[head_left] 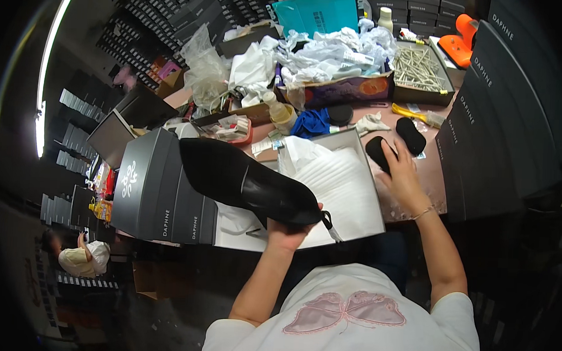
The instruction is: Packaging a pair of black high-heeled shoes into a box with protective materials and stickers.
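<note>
My left hand [286, 236] grips a black shoe [227, 176] from beneath at one end, near a small black strap. It holds the shoe tilted over an open white-lined shoebox [366, 207]. White tissue paper [328, 177] fills much of that box. At the right, my right hand [404, 179] has its fingers curled over a black oval pad [376, 153] on the pinkish table. A similar black pad [411, 136] lies just beyond it. The fingers of my left hand are partly hidden behind the shoe.
Dark grey shoeboxes [145, 188] stand at left, and a tall stack [503, 116] rises at right. Behind are a carton of crumpled plastic [341, 87], a box of pale sticks [420, 65], a yellow-handled brush [415, 113], a bottle [279, 111] and blue cloth [311, 122]. Another person [86, 257] sits far left.
</note>
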A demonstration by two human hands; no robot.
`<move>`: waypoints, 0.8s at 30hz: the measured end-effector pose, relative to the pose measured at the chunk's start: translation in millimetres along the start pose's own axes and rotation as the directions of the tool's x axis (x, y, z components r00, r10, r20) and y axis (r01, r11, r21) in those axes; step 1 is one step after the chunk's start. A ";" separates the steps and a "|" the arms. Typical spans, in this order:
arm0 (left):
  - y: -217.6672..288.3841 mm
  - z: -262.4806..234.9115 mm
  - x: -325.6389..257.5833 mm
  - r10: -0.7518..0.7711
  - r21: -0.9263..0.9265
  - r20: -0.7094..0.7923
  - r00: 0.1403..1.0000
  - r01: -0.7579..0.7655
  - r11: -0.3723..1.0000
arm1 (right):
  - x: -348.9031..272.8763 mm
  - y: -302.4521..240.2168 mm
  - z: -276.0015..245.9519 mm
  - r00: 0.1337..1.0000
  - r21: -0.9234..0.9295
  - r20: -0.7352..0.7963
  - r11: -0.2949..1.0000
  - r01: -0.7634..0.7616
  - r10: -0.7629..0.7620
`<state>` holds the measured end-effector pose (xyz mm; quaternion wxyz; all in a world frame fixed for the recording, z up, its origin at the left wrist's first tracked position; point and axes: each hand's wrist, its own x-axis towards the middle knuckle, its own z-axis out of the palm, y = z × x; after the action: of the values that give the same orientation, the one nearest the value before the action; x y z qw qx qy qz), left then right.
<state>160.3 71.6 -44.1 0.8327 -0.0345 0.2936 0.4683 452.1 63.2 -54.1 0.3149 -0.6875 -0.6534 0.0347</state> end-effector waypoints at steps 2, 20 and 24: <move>-4.8 4.4 -5.4 -0.027 -0.127 0.017 1.000 0.028 0.992 | -5.8 -6.3 10.5 0.981 -0.031 0.066 0.983 0.183 -0.180; -80.5 -20.8 -12.5 -0.064 0.246 0.055 0.996 0.048 0.968 | -20.0 -132.3 -28.4 0.859 0.509 0.327 0.839 0.191 -0.394; -22.1 -4.9 -50.2 -0.284 0.970 0.233 0.930 -0.202 0.132 | -17.2 -102.9 -22.7 0.868 0.773 0.391 0.621 -0.129 -0.306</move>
<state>156.2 19.4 -26.9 0.6974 0.6011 0.3675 0.1315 369.9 33.2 7.0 0.4070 -0.4159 -0.6641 0.4695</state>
